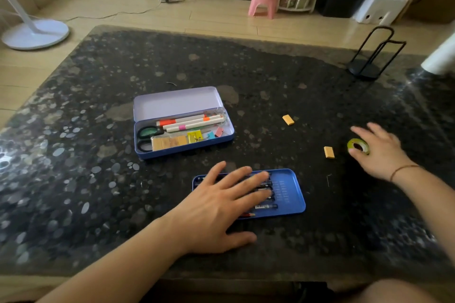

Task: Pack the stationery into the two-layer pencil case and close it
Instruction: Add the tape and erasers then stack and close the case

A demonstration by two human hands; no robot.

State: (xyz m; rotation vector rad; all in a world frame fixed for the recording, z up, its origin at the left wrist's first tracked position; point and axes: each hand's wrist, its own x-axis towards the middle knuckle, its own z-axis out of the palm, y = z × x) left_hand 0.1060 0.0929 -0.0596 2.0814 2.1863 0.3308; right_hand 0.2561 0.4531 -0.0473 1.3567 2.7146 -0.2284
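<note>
The blue tin pencil case (226,136) lies open mid-table, lid tilted back. It holds scissors (147,133), markers (189,122), binder clips and flat tan pieces. Its blue inner tray (288,189) sits nearer to me with several pens in it. My left hand (221,206) rests flat on the tray with fingers spread over the pens. My right hand (384,150) is over a green tape roll (358,146) at the right, fingers touching it. Two orange erasers (288,120) (329,152) lie loose between the case and the tape.
The table (246,69) has a dark speckled top. A black wire stand (369,56) stands at the far right beside a white roll (440,56). Beyond the table are a pink stool (263,1) and a fan base (34,33) on the floor.
</note>
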